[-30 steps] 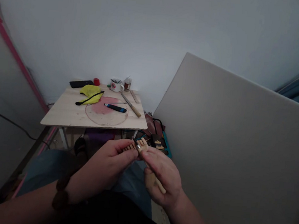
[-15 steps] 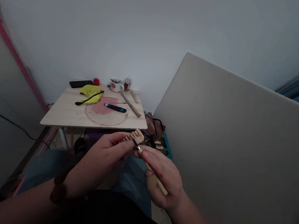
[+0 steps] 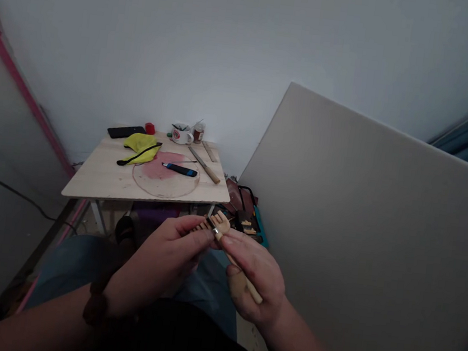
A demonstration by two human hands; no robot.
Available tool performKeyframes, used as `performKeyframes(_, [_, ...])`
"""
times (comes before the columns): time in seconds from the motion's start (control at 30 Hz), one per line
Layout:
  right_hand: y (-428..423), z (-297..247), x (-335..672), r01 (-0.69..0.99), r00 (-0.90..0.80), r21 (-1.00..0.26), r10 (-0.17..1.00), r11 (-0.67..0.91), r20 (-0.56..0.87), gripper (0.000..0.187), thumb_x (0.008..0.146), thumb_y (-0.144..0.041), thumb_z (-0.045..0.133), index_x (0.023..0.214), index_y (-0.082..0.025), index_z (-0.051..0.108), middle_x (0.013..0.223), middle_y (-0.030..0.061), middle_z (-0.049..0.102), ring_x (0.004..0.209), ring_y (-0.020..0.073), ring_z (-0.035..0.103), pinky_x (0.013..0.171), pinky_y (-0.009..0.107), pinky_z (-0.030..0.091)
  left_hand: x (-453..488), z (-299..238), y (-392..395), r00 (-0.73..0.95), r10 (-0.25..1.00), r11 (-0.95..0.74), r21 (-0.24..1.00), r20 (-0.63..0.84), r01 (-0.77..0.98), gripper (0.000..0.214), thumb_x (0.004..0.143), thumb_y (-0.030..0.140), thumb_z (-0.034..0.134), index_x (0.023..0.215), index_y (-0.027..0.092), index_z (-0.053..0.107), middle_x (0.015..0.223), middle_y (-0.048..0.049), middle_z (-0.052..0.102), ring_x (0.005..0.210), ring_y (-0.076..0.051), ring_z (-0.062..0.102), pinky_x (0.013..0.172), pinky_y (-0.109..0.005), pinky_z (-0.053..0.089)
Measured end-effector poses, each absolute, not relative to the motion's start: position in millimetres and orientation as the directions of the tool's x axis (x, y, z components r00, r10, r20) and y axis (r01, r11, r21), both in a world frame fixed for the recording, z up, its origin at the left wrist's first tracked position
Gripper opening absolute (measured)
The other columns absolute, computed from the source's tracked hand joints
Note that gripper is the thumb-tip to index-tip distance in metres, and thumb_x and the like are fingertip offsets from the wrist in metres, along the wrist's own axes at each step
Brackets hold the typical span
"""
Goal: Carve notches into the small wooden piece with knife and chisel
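My left hand (image 3: 177, 248) is closed around a small pale wooden comb (image 3: 223, 223), its thick teeth pointing left and partly hidden by the fingers. In my right hand (image 3: 256, 274) lies a slim tool (image 3: 234, 263) with a pale wooden handle, a silver ferrule and a dark narrow tip. Whether the tip is a blade or bristles is too small to tell. It rests over the comb's teeth, close to my left thumb. Both hands are close together above my lap, just in front of the low table (image 3: 94, 179).
On the table lie a utility knife (image 3: 180, 169), a wooden-handled file (image 3: 205, 165), a yellow cloth (image 3: 142, 145) and a black phone-like slab (image 3: 126, 131). A mug of tools (image 3: 181, 135) and a jar (image 3: 198, 133) stand behind. A large pale panel (image 3: 362, 241) leans at the right.
The tool's tip has shifted slightly left and up across the comb's teeth. The comb has tilted and sunk a little in my left hand. Both grips stay closed.
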State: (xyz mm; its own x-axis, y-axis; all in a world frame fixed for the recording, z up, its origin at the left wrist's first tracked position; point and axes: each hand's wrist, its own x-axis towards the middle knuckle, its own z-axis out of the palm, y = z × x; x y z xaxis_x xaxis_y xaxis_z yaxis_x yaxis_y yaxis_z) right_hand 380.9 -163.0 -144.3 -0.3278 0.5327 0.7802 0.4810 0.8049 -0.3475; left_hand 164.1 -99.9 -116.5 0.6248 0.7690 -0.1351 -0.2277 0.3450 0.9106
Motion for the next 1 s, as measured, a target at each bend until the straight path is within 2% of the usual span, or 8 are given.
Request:
performKeyframes(0.1, [-162.9, -139.8, 380.1, 0.467, -0.325, -0.374, 0.549, 0.801, 0.77, 0.066, 0.108, -0.013, 0.059, 0.173, -0.022, 0.058, 0.146, 0.0116, 0.086, 0.149, 0.0304, 0.077, 0.123, 0.054, 0.069, 164.4, -114.8, -97.6, 0.609, 0.78, 0.39, 0.872, -0.142, -0.296, 0.029, 0.104, 0.044, 0.082, 0.092, 0.02, 0.072, 0.07, 0.0068, 0.044, 0.06, -0.01, 0.028, 0.053, -0.024, 0.022])
performKeyframes(0.3, [-163.3, -140.3, 379.6, 0.465, -0.327, -0.374, 0.548, 0.803, 0.77, 0.07, 0.103, -0.008, 0.06, 0.171, -0.02, 0.06, 0.149, 0.0116, 0.084, 0.152, 0.0291, 0.074, 0.126, 0.052, 0.067, 157.4, -109.4, -93.0, 0.621, 0.781, 0.322, 0.894, -0.063, -0.313, 0.028, 0.108, 0.031, 0.07, 0.083, 0.02, 0.064, 0.075, 0.0038, 0.049, 0.063, -0.011, 0.033, 0.054, -0.023, 0.028])
performKeyframes(0.43, [-162.4, -143.4, 378.7, 0.448, -0.322, -0.371, 0.534, 0.813, 0.782, 0.071, 0.101, -0.005, 0.059, 0.171, -0.017, 0.06, 0.153, 0.0122, 0.082, 0.155, 0.0262, 0.072, 0.13, 0.047, 0.063, 154.3, -110.8, -88.4, 0.655, 0.755, 0.362, 0.861, -0.045, -0.358, 0.02, 0.103, 0.032, 0.082, 0.092, 0.018, 0.074, 0.076, 0.004, 0.049, 0.063, -0.009, 0.031, 0.053, -0.021, 0.027])
performKeyframes(0.53, [-161.1, -144.6, 377.7, 0.438, -0.34, -0.372, 0.534, 0.818, 0.774, 0.07, 0.102, -0.006, 0.059, 0.172, -0.016, 0.059, 0.156, 0.0136, 0.08, 0.157, 0.0266, 0.07, 0.131, 0.047, 0.062, 151.7, -110.2, -85.7, 0.702, 0.711, 0.438, 0.812, -0.05, -0.385, 0.015, 0.101, 0.031, 0.085, 0.102, 0.016, 0.08, 0.075, 0.0043, 0.051, 0.06, -0.008, 0.027, 0.052, -0.021, 0.025])
performKeyframes(0.67, [-159.7, -144.5, 376.1, 0.436, -0.334, -0.379, 0.538, 0.816, 0.774, 0.068, 0.104, -0.006, 0.059, 0.171, -0.016, 0.059, 0.156, 0.0146, 0.08, 0.155, 0.0274, 0.071, 0.13, 0.048, 0.063, 147.4, -109.7, -85.0, 0.744, 0.666, 0.502, 0.774, -0.061, -0.385, 0.016, 0.103, 0.031, 0.08, 0.11, 0.017, 0.079, 0.073, 0.0054, 0.05, 0.056, -0.008, 0.021, 0.051, -0.022, 0.022])
performKeyframes(0.8, [-159.6, -144.3, 373.0, 0.429, -0.31, -0.388, 0.536, 0.816, 0.785, 0.07, 0.103, -0.005, 0.058, 0.172, -0.017, 0.059, 0.157, 0.0133, 0.079, 0.155, 0.0252, 0.071, 0.131, 0.045, 0.062, 146.4, -114.6, -86.0, 0.791, 0.611, 0.53, 0.757, -0.03, -0.381, 0.022, 0.11, 0.042, 0.071, 0.115, 0.021, 0.076, 0.064, 0.0079, 0.046, 0.053, -0.01, 0.015, 0.048, -0.022, 0.021])
performKeyframes(0.87, [-159.2, -145.8, 371.5, 0.432, -0.291, -0.389, 0.534, 0.814, 0.794, 0.071, 0.103, -0.005, 0.058, 0.172, -0.018, 0.059, 0.158, 0.0123, 0.079, 0.155, 0.0243, 0.071, 0.131, 0.044, 0.062, 147.9, -116.7, -86.7, 0.775, 0.63, 0.505, 0.779, -0.039, -0.371, 0.022, 0.112, 0.044, 0.069, 0.11, 0.023, 0.074, 0.058, 0.009, 0.042, 0.051, -0.011, 0.015, 0.047, -0.023, 0.021])
performKeyframes(1.0, [-158.5, -150.3, 370.4, 0.445, -0.276, -0.4, 0.548, 0.801, 0.79, 0.071, 0.103, -0.006, 0.059, 0.172, -0.018, 0.059, 0.16, 0.0125, 0.078, 0.154, 0.0252, 0.072, 0.131, 0.045, 0.062, 150.0, -114.7, -87.2, 0.637, 0.77, 0.273, 0.918, -0.029, -0.288, 0.038, 0.113, 0.044, 0.071, 0.084, 0.02, 0.067, 0.058, 0.0052, 0.046, 0.056, -0.012, 0.032, 0.055, -0.023, 0.031])
